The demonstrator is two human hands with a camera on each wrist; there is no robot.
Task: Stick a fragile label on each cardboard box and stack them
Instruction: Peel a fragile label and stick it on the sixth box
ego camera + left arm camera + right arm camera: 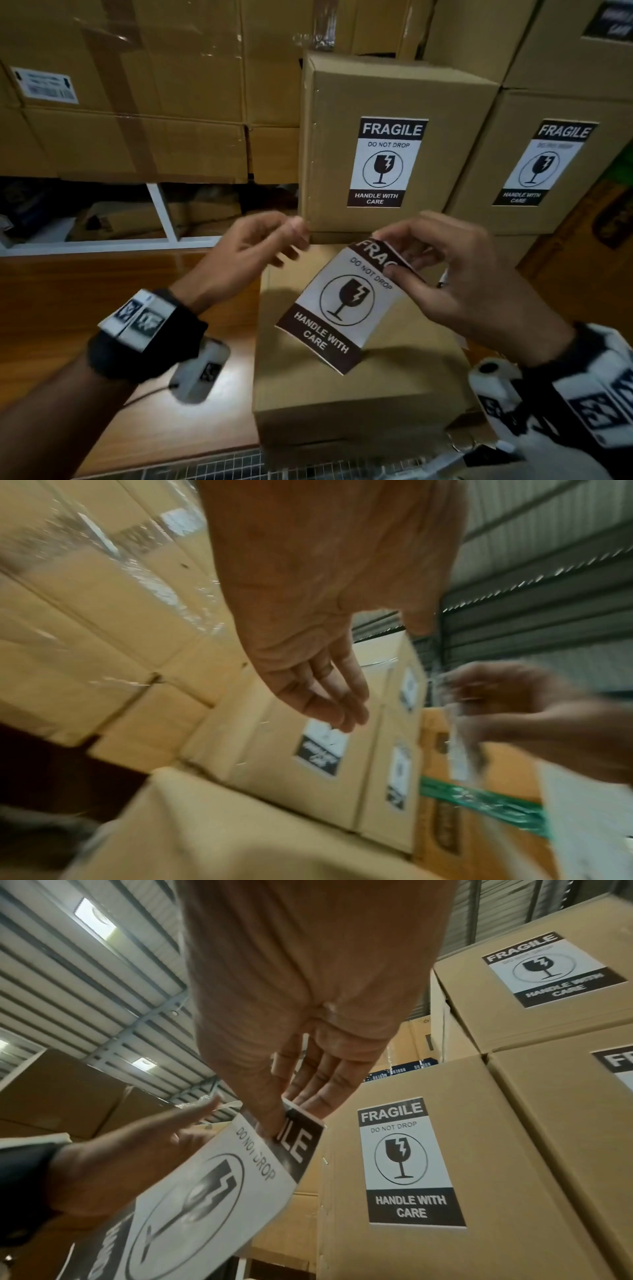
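On the left side, big taped cartons (137, 102) stand in a wall, and one of them carries a small white barcode sticker (46, 85). Below them the brown wooden desk (85, 308) stretches toward the viewer. Over the desk the left hand (253, 246) is raised, with a black wrist strap behind it. Its fingers are bent and the thumb meets the fingertips, but the head view is blurred there and it is not possible to tell if something small is pinched between them; in the left wrist view the fingers (329, 696) look loosely extended. Just beside it, to the right, hangs the loose fragile label (339, 305), tilted, with its printed side to the viewer. The right hand (455, 281) pinches the top edge of this label, thumb on the front over the word FRAGILE and the other fingers behind. Under the label lies a plain cardboard box (342, 404) on the desk, with no label visible on its top face. Behind it a labelled box (387, 144) stands upright, and further right another labelled box (555, 164) sits in a stack.
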